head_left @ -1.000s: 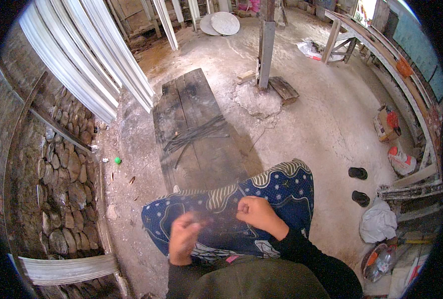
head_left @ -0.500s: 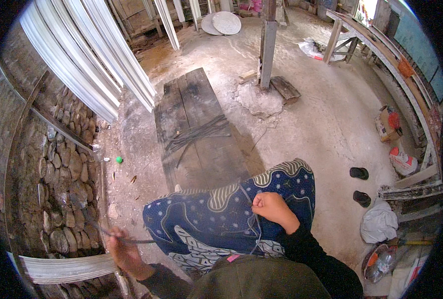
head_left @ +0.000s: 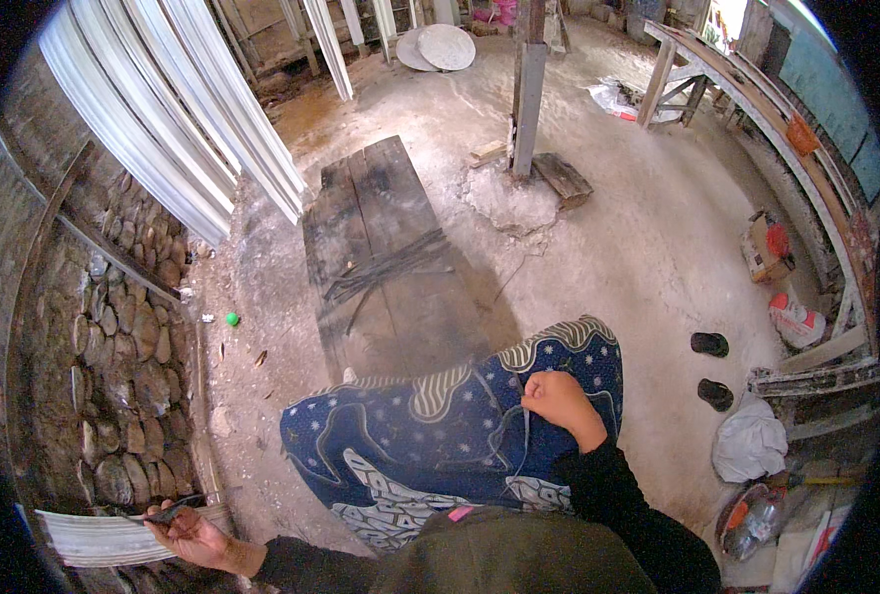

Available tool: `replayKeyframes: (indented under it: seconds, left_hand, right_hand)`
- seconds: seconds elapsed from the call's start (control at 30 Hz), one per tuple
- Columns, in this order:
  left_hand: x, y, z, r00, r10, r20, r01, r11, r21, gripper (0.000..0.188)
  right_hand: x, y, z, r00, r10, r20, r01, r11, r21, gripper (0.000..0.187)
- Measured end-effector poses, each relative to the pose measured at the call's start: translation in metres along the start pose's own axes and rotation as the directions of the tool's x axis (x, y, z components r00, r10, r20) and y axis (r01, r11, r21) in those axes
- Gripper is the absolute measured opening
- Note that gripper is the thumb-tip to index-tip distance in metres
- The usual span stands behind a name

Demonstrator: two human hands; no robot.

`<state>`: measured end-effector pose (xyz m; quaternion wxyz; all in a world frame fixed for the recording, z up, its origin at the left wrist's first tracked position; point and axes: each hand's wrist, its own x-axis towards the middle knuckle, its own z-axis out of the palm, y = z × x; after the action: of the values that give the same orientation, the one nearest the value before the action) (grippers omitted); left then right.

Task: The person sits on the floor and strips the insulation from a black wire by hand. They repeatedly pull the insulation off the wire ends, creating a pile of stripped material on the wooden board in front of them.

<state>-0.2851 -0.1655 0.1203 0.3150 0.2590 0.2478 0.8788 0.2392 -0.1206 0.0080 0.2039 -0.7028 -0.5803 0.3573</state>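
My right hand (head_left: 565, 408) is above my right knee, thumb and fingertips pinched on a thin greyish strip (head_left: 527, 428). Part of that strip hangs down over the blue patterned cloth (head_left: 400, 431) covering my lap. Far out to the left, my left hand (head_left: 191, 540) is palm up, its fingers curled round a thin dark object (head_left: 168, 511) whose kind I cannot make out. Ahead of my knees lies a worn dark wooden board (head_left: 371, 208), with a loose bundle of thin black strips (head_left: 391, 265) across it.
Corrugated white sheets (head_left: 163, 119) stand at the left beside a stone wall (head_left: 133, 396). A wooden post (head_left: 527, 109) rises beyond the board. To the right are a pair of dark sandals (head_left: 713, 368), a white sack (head_left: 749, 441) and a long wooden bench (head_left: 747, 79). A green ball (head_left: 232, 319) lies left.
My left hand has swung outward and down to the left, and the strip stretched from it toward my lap no longer shows. My right hand has shifted slightly right, still pinching its strip.
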Motion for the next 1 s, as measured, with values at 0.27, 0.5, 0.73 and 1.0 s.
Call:
replayKeyframes:
  seconds: [0.27, 0.5, 0.73, 1.0]
  left_hand:
    - [-0.059, -0.081, 0.075, 0.985, -0.160, -0.057, 0.170, 0.904, 0.392, 0.018]
    - [-0.148, -0.164, 0.136, 0.419, -0.894, 0.160, 0.552, 0.390, 0.737, 0.023]
    - [-0.171, -0.189, 0.145, 0.318, -0.928, 0.195, 0.537, 0.345, 0.770, 0.014]
    - [-0.170, -0.186, 0.138, 0.331, -0.911, 0.245, 0.337, 0.357, 0.871, 0.010]
  right_hand:
    - [-0.003, -0.013, 0.001, 1.000, -0.009, -0.001, 0.009, 1.000, 0.025, 0.019]
    - [-0.021, -0.064, -0.020, 0.989, -0.090, -0.119, 0.109, 0.981, 0.162, 0.019]
    - [-0.033, -0.083, -0.002, 0.904, -0.378, 0.200, 0.214, 0.805, 0.554, 0.020]
    - [-0.034, -0.086, 0.008, 0.935, -0.338, 0.110, 0.177, 0.711, 0.680, 0.010]
